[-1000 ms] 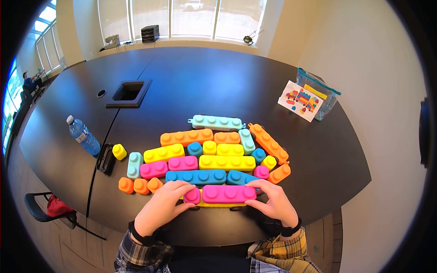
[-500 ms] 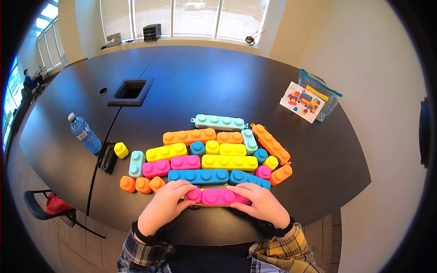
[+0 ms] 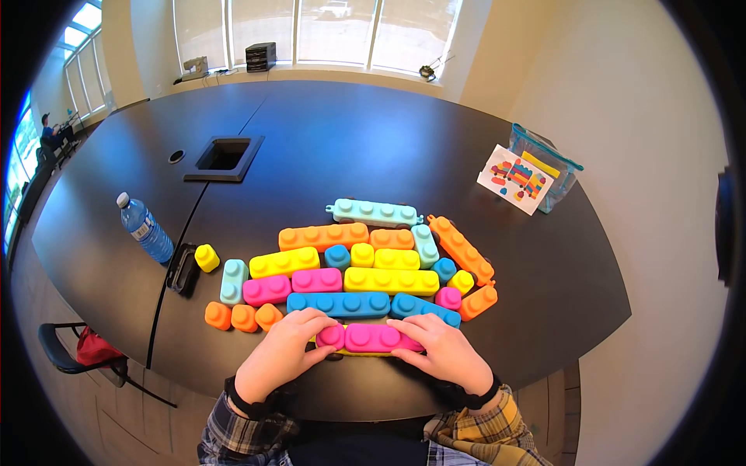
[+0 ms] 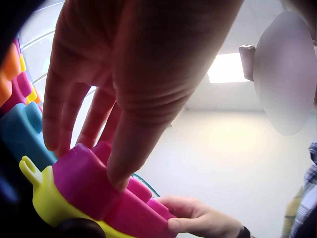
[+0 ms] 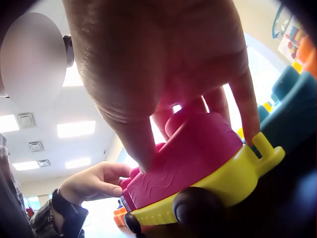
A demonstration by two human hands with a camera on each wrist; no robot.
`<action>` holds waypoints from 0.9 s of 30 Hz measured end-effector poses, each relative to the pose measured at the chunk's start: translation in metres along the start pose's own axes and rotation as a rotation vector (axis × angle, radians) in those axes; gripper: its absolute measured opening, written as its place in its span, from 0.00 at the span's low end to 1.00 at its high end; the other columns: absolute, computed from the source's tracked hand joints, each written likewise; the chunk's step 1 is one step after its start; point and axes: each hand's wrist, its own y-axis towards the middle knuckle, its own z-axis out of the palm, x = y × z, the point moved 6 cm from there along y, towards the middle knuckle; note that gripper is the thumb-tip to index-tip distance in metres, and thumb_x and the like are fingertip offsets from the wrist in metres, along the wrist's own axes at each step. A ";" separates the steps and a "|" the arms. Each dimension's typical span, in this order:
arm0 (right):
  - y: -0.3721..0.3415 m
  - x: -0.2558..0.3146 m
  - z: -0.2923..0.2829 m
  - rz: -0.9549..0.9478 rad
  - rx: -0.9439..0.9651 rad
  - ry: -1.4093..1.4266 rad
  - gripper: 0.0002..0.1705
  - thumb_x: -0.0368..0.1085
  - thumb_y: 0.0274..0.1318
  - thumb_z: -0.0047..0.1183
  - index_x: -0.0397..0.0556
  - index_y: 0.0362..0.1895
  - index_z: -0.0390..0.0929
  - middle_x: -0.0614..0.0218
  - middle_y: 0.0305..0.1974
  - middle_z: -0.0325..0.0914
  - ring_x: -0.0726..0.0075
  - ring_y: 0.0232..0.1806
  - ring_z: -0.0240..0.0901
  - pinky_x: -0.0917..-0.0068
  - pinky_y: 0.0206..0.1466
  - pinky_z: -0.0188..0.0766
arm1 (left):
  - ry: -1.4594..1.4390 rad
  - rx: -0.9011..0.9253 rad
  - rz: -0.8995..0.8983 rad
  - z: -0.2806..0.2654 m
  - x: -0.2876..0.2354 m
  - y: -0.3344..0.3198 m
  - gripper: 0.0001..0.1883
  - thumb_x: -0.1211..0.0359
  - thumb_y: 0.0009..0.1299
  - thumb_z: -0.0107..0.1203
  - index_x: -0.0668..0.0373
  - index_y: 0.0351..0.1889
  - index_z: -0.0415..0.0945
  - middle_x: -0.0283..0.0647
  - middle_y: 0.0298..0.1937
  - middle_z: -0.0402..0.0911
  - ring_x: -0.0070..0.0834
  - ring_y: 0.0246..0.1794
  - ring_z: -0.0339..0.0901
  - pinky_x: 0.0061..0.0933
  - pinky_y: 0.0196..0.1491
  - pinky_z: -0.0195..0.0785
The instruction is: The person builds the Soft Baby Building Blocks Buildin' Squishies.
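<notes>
A long pink block and a small one-stud pink block sit end to end on a yellow wheeled train base at the near side of the table. My left hand pinches the small pink block, thumb on its near side close to the seam. At the other end my right hand grips the long pink block, thumb in front and fingers behind, hiding its right end. The right wrist view shows a black wheel and the base's yellow coupling. Just beyond lie two blue blocks.
Rows of yellow, pink, orange and blue blocks spread behind, with a teal wheeled base farthest back and an orange base at right. A water bottle and black case stand left. A picture card leans on a clear pouch.
My right hand has moved left along the long pink block, from its right end to farther over it. The left hand keeps its pinch on the small pink block.
</notes>
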 end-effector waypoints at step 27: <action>-0.019 -0.019 -0.012 0.134 -0.061 0.098 0.22 0.37 0.63 0.67 0.49 0.60 0.78 0.57 0.51 0.82 0.44 0.52 0.81 0.59 0.55 0.79 | 0.034 -0.006 -0.058 0.003 -0.002 0.001 0.17 0.72 0.67 0.67 0.63 0.53 0.80 0.46 0.53 0.82 0.49 0.54 0.80 0.42 0.56 0.76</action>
